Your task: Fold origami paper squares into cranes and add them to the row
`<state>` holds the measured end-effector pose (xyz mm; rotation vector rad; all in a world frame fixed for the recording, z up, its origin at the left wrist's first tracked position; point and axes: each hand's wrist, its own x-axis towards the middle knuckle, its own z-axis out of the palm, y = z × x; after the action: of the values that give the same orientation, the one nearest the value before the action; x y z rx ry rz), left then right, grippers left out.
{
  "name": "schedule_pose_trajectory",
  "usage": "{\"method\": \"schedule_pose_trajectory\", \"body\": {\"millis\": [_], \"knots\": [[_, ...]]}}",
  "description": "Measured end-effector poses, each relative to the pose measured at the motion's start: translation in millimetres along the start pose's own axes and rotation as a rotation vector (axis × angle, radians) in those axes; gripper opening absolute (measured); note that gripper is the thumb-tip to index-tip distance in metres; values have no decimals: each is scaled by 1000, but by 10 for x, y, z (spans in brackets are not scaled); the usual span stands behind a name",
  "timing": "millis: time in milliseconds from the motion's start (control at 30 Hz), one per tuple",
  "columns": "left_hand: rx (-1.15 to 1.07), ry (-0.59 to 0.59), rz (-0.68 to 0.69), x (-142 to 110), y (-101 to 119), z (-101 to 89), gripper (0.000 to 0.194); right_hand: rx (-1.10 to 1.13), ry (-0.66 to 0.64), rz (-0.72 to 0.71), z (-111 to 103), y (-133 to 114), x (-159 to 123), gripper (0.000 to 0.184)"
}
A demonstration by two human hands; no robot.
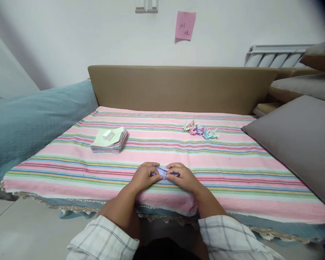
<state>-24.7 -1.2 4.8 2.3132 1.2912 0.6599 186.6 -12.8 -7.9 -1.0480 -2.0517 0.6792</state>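
Between my two hands is a small folded piece of lavender paper, close to the front edge of the striped cloth. My left hand pinches its left side with thumb and fingers. On the right side, my right hand grips the paper the same way, fingertips bent over it. The fingers cover parts of the paper, so its exact folded shape is hidden. Farther back to the right lies a row of several folded paper cranes in pastel colours.
A stack of coloured paper sheets sits to the left, with a small white block on top. The pink striped cloth covers the seat. A grey cushion stands at right, a blue-covered armrest at left, a brown backrest behind.
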Motion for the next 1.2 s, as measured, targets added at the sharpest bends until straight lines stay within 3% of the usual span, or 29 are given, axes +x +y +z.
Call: {"method": "schedule_pose_trajectory", "body": {"millis": [533, 1200], "knots": [[93, 93, -5, 38, 40, 136, 15, -153, 18, -3, 69, 76, 32, 11], [208, 0, 11, 68, 56, 45, 16, -246, 33, 13, 96, 101, 7, 10]]}}
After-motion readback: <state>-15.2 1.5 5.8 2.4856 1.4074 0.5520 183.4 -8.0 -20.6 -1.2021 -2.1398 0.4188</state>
